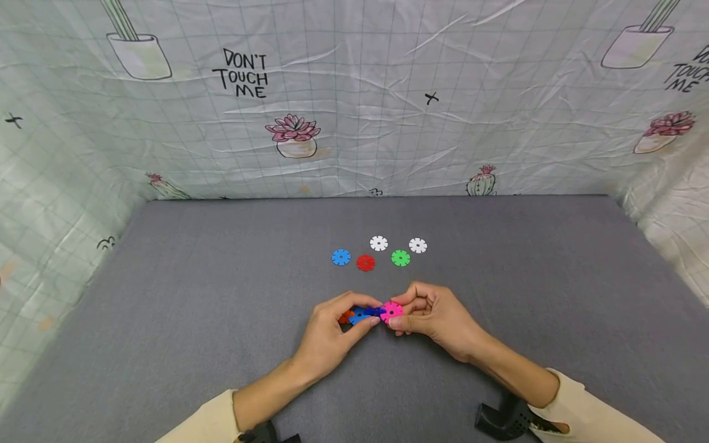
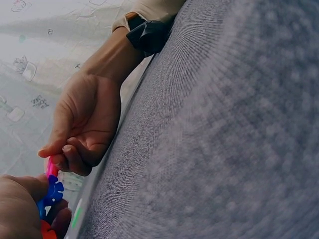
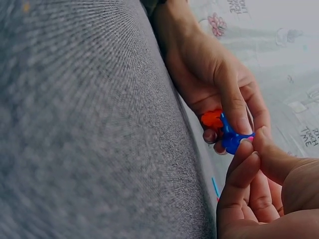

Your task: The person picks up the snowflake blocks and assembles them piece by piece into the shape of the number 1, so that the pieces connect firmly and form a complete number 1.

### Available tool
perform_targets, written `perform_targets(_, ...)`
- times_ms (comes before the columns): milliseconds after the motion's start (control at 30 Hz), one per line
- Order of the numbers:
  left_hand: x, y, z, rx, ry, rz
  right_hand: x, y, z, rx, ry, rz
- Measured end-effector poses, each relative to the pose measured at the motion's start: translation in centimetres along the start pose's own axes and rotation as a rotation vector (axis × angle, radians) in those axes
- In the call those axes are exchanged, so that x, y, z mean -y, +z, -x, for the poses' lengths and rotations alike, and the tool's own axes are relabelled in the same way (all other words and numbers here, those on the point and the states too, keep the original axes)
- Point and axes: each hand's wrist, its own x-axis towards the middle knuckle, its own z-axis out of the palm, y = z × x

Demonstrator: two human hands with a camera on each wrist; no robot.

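My left hand [image 1: 325, 339] grips a short chain of notched plastic discs between thumb and fingers. An orange disc [image 1: 345, 317] is at its left end, then a blue disc [image 1: 359, 316] and a dark blue disc [image 1: 375, 312], which stands on edge. Thumb and fingertips of my right hand [image 1: 445, 321] pinch a pink disc [image 1: 392, 312], whose left edge meets the dark blue one. In the right wrist view, fingers hide most of the pink disc [image 3: 250, 140], while the dark blue disc [image 3: 232, 142] shows beside it.
Beyond the hands, several loose discs lie flat on the grey tabletop [image 1: 221, 295]: a blue disc [image 1: 341, 257], a red disc [image 1: 365, 263], a green disc [image 1: 400, 258] and two white discs, one left [image 1: 379, 243], one right [image 1: 418, 245]. A printed curtain [image 1: 354, 135] hangs behind the table.
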Motion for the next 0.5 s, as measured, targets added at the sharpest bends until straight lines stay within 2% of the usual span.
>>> perform_targets(267,-0.01,0.07,0.01,-0.009,-0.004,0.000,0.12,0.06,0.04,-0.007,0.010,0.006)
perform_targets(500,-0.02,0.13,-0.06,-0.071,-0.002,-0.048,0.69,-0.24,-0.09,0.005,0.018,0.048)
